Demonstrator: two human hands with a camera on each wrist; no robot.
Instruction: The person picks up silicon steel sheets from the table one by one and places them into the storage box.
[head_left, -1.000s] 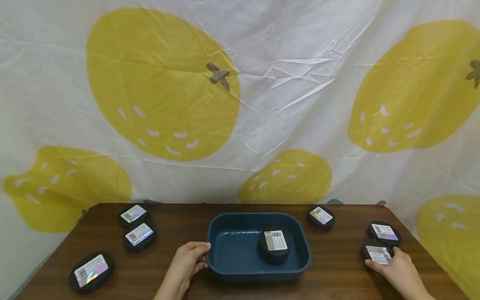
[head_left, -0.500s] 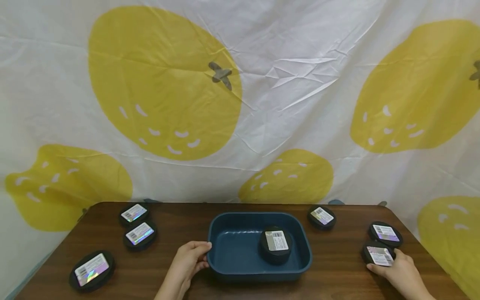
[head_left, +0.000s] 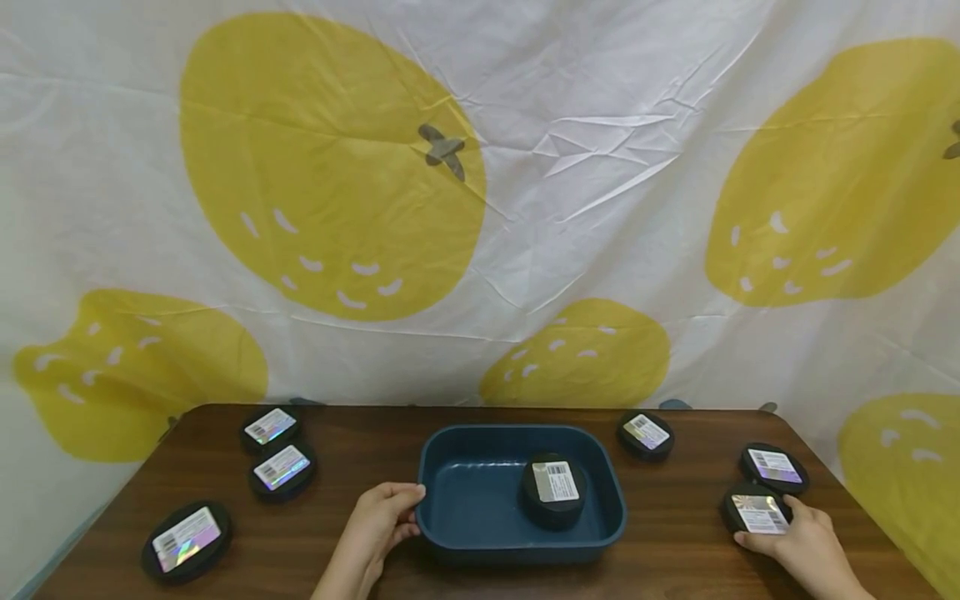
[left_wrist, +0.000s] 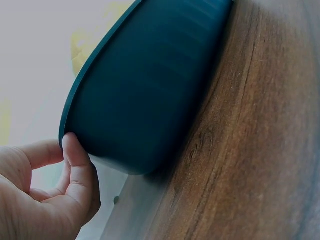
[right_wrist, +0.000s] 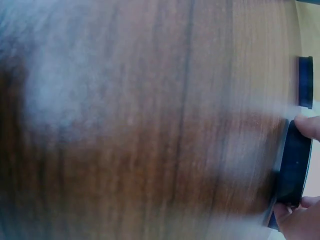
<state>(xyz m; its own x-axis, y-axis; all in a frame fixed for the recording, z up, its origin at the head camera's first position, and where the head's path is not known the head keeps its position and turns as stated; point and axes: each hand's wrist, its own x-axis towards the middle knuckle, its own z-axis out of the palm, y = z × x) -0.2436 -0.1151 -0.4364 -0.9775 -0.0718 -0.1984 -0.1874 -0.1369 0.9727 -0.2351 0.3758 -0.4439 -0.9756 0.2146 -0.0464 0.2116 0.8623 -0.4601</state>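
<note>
My left hand (head_left: 382,521) pinches the left rim of a dark blue plastic basin (head_left: 517,550), thumb on one side and fingers on the other, as the left wrist view also shows. Inside the basin, toward its right, stands a round black container (head_left: 552,518) with a barcode label on top. Off to the right, my right hand (head_left: 806,537) grips the sides of another round black container (head_left: 757,510) between thumb and fingers, its label facing up. This container (right_wrist: 294,165) sits low at the table surface in the right wrist view. Just behind it lies a similar one (head_left: 776,468).
One more labelled black container (head_left: 647,436) lies behind the basin's right corner. On the left side lie three others: a rear one (head_left: 270,428), one just in front of it (head_left: 282,472) and a nearer one (head_left: 186,542). A lemon-print cloth (head_left: 585,233) hangs behind the wooden table (head_left: 360,450).
The container in my right hand has turned slightly, and the glare on its label has shifted. My left hand keeps its hold on the basin's rim.
</note>
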